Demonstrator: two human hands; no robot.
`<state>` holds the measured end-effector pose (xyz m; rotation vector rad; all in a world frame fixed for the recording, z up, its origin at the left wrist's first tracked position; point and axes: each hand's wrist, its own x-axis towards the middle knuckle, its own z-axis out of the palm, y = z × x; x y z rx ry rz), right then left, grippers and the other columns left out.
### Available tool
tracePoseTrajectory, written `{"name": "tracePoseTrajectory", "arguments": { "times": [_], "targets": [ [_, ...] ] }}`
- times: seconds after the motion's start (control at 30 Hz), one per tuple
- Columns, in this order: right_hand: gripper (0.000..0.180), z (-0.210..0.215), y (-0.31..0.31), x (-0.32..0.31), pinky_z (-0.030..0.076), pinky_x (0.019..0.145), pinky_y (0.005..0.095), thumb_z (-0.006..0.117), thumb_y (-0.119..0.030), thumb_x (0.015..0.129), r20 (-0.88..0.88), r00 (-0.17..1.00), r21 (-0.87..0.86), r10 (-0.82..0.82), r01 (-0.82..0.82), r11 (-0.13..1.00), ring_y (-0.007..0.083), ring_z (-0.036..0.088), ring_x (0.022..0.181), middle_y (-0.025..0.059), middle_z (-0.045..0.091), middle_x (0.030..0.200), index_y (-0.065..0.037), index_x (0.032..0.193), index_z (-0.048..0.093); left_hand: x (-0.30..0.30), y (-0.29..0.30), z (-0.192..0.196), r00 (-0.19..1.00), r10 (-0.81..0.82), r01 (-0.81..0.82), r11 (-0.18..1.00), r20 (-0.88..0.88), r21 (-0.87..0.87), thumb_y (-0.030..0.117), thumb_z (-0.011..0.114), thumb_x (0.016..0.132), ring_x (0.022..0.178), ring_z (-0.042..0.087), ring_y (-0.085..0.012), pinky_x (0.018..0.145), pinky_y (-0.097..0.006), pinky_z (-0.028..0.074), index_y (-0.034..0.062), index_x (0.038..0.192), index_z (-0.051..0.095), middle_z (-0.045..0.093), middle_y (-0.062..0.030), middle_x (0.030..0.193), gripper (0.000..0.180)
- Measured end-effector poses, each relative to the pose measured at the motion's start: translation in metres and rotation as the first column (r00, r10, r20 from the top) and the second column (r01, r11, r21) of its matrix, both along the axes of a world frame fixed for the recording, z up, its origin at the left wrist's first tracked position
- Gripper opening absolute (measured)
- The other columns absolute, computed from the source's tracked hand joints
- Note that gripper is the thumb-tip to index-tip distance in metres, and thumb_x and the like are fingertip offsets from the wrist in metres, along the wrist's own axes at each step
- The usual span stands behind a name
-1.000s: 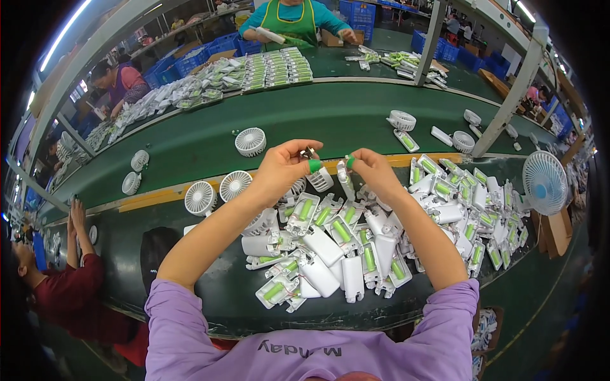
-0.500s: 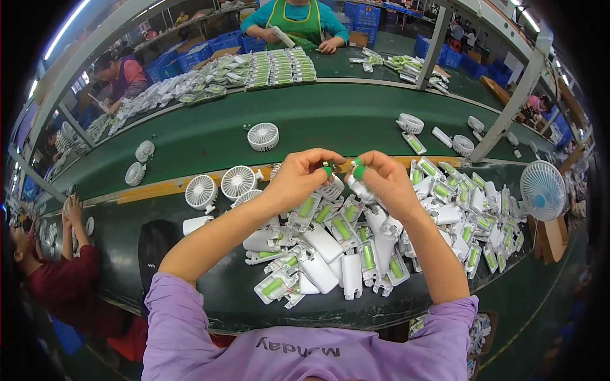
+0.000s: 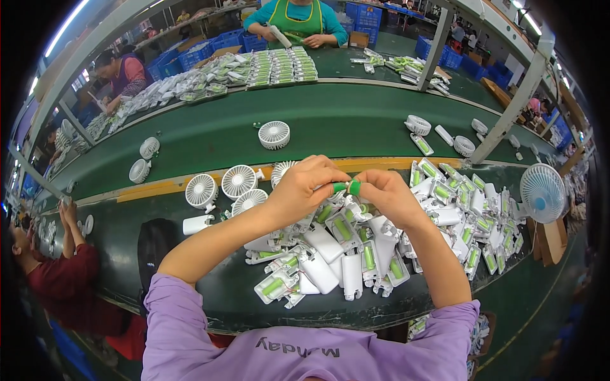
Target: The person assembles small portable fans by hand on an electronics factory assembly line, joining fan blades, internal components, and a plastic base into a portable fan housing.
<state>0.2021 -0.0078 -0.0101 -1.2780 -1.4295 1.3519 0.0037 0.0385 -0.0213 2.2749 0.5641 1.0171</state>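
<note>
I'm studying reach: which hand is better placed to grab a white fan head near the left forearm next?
Probably the left hand: those fan heads lie to its left, so the right hand would reach past it.

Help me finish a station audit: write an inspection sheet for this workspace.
Surface: dark bench, scuffed along its near edge.
Job's things: white handle housings with green cells, piled loosely; white fan heads to their left.
Clutter: black object at left, kind unclear.
Hands: left hand and right hand close together, thumbs green-wrapped; anything held is mostly hidden.
Cables: nothing seen clearly at this size.
Surroundings: green belt beyond; co-worker across it.
</note>
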Motion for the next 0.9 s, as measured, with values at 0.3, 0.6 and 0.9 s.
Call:
{"name": "tracePoseTrajectory", "arguments": {
  "times": [0.3,0.6,0.9],
  "targets": [
    [0.02,-0.015,0.006,0.004,0.041,0.058,0.0191,0.062,-0.016,0.083,-0.186,0.982,0.043,-0.028,0.037,0.998,0.0038,0.052,0.065,-0.0002,0.061,0.076,0.0,0.095,0.059,0.005,0.002,-0.005,0.996,0.063,-0.047,0.97,-0.064,0.237,0.0,0.057,0.074,0.075,0.055,-0.0223,0.065,-0.032,0.043,0.0031,0.088,0.061,0.056,-0.0077,0.082,0.015],
    [0.019,-0.016,0.003,0.005,0.045,0.066,0.0246,0.062,-0.012,0.081,0.212,0.977,0.242,-0.029,-0.023,0.97,0.0079,0.056,0.073,0.0032,0.063,0.081,0.002,0.094,0.063,0.011,0.004,-0.01,0.995,0.049,-0.076,0.941,-0.086,-0.33,0.011,0.053,0.079,0.056,0.047,-0.0128,0.05,-0.029,0.036,-0.0007,0.082,0.059,0.051,-0.008,0.065,0.013],
    [0.013,-0.019,0.003,0.01,0.041,0.061,0.0189,0.058,-0.009,0.085,0.044,0.987,0.379,-0.151,0.124,0.917,0.0035,0.051,0.068,-0.0009,0.061,0.077,0.001,0.092,0.061,0.01,0.01,-0.01,0.986,-0.056,0.14,0.78,0.156,-0.609,0.001,0.047,0.087,0.075,0.056,-0.0062,0.068,-0.023,0.049,-0.0013,0.11,0.053,0.061,-0.0028,0.091,0.024]
  ]
}}
